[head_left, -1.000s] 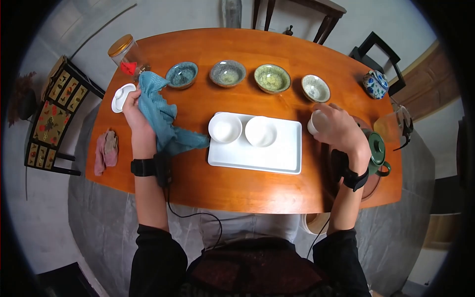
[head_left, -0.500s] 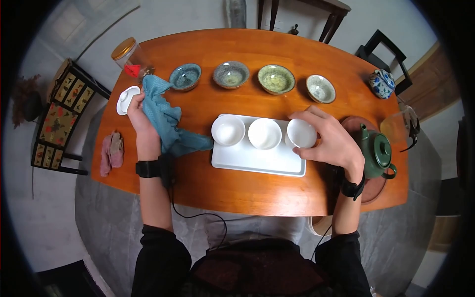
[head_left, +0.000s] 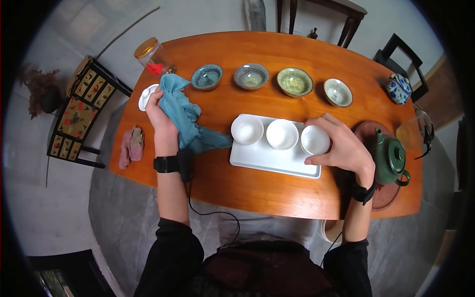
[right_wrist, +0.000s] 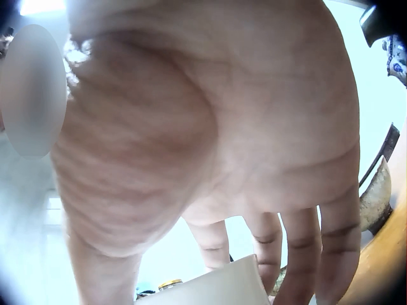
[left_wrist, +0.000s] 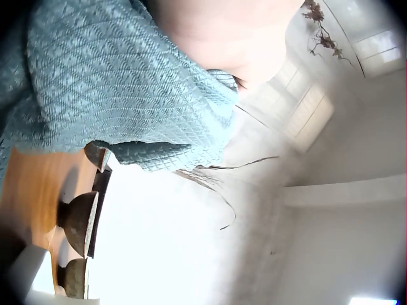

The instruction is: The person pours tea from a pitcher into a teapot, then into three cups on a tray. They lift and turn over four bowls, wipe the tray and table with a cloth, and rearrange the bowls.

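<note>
My right hand [head_left: 344, 148] holds a small white teacup [head_left: 315, 140] between thumb and fingers, over the right end of a white tray [head_left: 277, 166]. In the right wrist view, the cup's pale wall [right_wrist: 213, 286] shows below the palm. Two matching cups stand on the tray to its left, a middle cup [head_left: 282, 134] and a left cup [head_left: 247, 129]. At the left, my left hand [head_left: 163, 121] grips a crumpled teal cloth [head_left: 184, 116], whose tail hangs toward the tray's left edge. A white lid with a knob [head_left: 146, 98] shows right beside that hand's fingers.
Along the back stand several glazed bowls, among them a green bowl [head_left: 295, 82]. A gold-lidded jar [head_left: 151, 55] is back left, a folded pink cloth [head_left: 131, 147] front left. At right are a green teapot [head_left: 391, 158] on a round brown tray [head_left: 386, 198], a glass pitcher [head_left: 411, 132] and a blue-and-white pot [head_left: 398, 89].
My right hand has brought the third cup leftward from beside the tray to its right end, in line with the others. The left hand keeps its grip on the cloth. The head view has shifted.
</note>
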`<move>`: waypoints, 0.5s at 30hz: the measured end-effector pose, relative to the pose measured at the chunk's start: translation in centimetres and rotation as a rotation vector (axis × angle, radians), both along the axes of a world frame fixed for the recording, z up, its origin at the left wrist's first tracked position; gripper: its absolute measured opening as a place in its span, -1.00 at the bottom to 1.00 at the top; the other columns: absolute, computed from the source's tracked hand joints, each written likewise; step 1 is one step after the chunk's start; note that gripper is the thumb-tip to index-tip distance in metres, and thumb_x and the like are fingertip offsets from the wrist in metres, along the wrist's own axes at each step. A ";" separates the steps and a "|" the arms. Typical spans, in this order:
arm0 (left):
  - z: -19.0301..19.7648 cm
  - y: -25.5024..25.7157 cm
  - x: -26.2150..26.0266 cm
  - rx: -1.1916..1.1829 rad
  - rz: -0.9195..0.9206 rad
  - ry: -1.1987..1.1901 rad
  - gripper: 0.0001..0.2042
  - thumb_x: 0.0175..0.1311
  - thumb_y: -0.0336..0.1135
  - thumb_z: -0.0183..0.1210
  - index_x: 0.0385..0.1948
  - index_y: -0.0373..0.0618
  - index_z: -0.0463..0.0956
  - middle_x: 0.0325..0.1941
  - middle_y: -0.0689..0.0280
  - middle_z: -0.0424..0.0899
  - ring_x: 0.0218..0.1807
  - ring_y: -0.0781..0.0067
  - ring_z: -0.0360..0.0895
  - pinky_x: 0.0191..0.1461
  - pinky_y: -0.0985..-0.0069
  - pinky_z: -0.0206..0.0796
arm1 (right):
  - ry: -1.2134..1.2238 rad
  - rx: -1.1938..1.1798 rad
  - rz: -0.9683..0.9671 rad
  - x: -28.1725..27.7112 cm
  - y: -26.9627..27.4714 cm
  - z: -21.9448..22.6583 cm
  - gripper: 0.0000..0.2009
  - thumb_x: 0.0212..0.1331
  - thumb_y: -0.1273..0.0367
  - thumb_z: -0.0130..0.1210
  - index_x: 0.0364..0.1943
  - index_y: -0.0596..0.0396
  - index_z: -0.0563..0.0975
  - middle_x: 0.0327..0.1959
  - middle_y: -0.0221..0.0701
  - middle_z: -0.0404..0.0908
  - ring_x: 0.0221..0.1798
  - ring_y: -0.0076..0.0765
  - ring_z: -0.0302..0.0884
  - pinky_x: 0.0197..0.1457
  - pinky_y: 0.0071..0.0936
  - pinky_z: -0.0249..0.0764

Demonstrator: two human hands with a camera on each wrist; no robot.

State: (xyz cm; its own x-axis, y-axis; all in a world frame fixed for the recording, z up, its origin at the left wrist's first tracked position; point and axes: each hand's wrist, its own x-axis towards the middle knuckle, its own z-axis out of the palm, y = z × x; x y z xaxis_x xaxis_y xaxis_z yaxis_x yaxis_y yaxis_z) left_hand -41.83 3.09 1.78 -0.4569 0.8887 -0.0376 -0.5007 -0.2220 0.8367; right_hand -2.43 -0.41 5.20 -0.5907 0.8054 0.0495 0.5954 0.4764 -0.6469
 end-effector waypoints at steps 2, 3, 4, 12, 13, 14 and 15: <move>0.3 -0.1 -0.1 0.063 0.010 0.083 -0.73 0.14 -0.35 -0.05 -0.16 -0.23 0.48 -0.26 0.09 0.61 -0.30 0.17 0.60 -0.18 0.32 0.49 | 0.014 0.015 -0.019 0.0 0.0 -0.2 -0.40 -0.21 0.18 0.44 -0.01 0.09 0.51 -0.20 -0.19 0.49 -0.10 0.00 0.50 0.00 -0.25 0.44; 0.1 0.1 -0.3 0.070 0.012 0.088 -0.73 0.14 -0.35 -0.05 -0.16 -0.23 0.48 -0.26 0.09 0.61 -0.30 0.17 0.60 -0.18 0.32 0.49 | 0.023 0.028 -0.043 0.0 -0.1 -0.2 -0.38 -0.18 0.12 0.44 0.01 0.10 0.51 -0.20 -0.18 0.49 -0.11 0.00 0.50 -0.01 -0.25 0.44; -0.4 0.5 -0.6 0.044 0.077 0.116 -0.71 0.13 -0.36 -0.04 -0.13 -0.25 0.47 -0.22 0.09 0.61 -0.24 0.19 0.60 -0.12 0.32 0.48 | 0.027 0.033 -0.042 0.0 -0.1 -0.1 -0.38 -0.18 0.12 0.44 0.01 0.10 0.51 -0.20 -0.18 0.49 -0.11 0.00 0.50 -0.01 -0.25 0.44; 1.2 -3.7 0.2 -0.318 -0.109 1.631 -0.32 0.13 -0.04 0.25 0.16 -0.47 0.37 0.31 -0.29 0.23 0.34 -0.18 0.25 0.41 0.27 0.10 | 0.082 0.070 -0.139 0.5 -0.2 0.0 -0.35 -0.10 0.00 0.37 0.03 0.13 0.50 -0.27 -0.19 0.44 -0.19 -0.02 0.50 -0.11 -0.23 0.45; 1.7 -4.5 1.0 -0.353 -0.230 1.751 -0.29 0.11 0.00 0.27 0.15 -0.47 0.36 0.37 -0.35 0.12 0.42 -0.22 0.14 0.45 0.25 0.05 | 0.086 0.066 -0.140 0.4 -0.3 0.1 -0.35 -0.10 0.00 0.37 0.03 0.13 0.50 -0.27 -0.19 0.44 -0.19 -0.02 0.50 -0.11 -0.23 0.45; 1.9 -4.9 1.4 -0.382 -0.395 1.830 -0.25 0.19 0.03 0.21 0.23 -0.49 0.24 0.42 -0.35 0.03 0.49 -0.25 -0.02 0.49 0.21 -0.04 | 0.088 0.066 -0.142 0.4 -0.3 0.2 -0.36 -0.10 0.00 0.37 0.02 0.13 0.50 -0.27 -0.19 0.44 -0.20 -0.03 0.50 -0.11 -0.23 0.45; 1.2 -5.0 1.4 -0.384 -0.396 1.833 -0.25 0.19 0.03 0.21 0.23 -0.49 0.24 0.42 -0.35 0.03 0.49 -0.25 -0.02 0.49 0.21 -0.04 | 0.090 0.067 -0.144 0.4 -0.4 0.2 -0.37 -0.10 0.01 0.37 0.01 0.13 0.51 -0.28 -0.19 0.44 -0.20 -0.03 0.50 -0.11 -0.23 0.45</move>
State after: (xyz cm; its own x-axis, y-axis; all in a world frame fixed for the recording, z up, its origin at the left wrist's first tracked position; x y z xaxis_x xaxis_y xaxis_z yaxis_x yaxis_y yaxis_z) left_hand -40.41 -1.86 3.02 0.0384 0.9992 -0.0065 0.9563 -0.0349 0.2902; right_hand -2.00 -0.78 5.45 -0.4606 0.8742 0.1535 0.6014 0.4346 -0.6704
